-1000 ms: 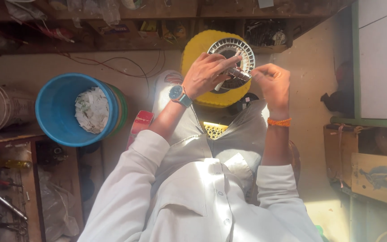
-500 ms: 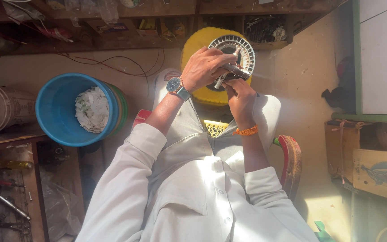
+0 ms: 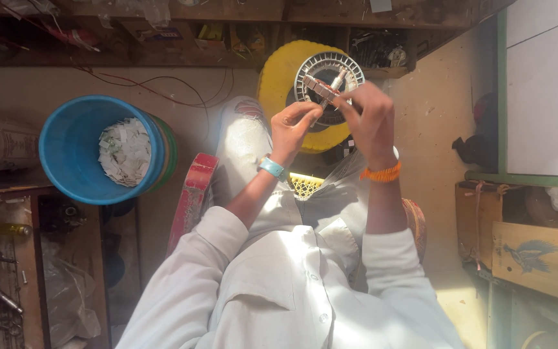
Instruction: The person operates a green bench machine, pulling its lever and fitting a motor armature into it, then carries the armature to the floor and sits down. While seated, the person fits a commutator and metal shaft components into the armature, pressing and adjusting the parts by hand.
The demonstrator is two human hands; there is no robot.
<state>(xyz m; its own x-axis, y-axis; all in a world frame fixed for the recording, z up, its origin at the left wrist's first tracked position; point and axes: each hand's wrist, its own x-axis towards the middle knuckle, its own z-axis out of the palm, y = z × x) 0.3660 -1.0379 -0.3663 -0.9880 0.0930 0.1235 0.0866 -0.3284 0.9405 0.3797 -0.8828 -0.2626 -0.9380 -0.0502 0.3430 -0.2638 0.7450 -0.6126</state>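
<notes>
My left hand (image 3: 294, 125), with a blue wristwatch, and my right hand (image 3: 371, 119), with an orange wristband, are raised together over my lap. Between their fingertips they pinch a small metal motor part (image 3: 323, 87) with a row of grey segments and a short shaft. Just behind it lies a yellow round disc (image 3: 279, 84) with a white ribbed fan grille (image 3: 321, 64) on top. The hands hide the lower part of the grille.
A blue bucket (image 3: 66, 152) holding white paper scraps stands at the left. A red board (image 3: 192, 197) leans by my left knee. A yellow mesh basket (image 3: 306, 185) sits between my legs. Shelves with wires run along the top; wooden crates (image 3: 524, 249) stand at the right.
My left hand has come off the white grille. My right hand moved in from the right, and both hands now hold the small metal part up in front of the disc.
</notes>
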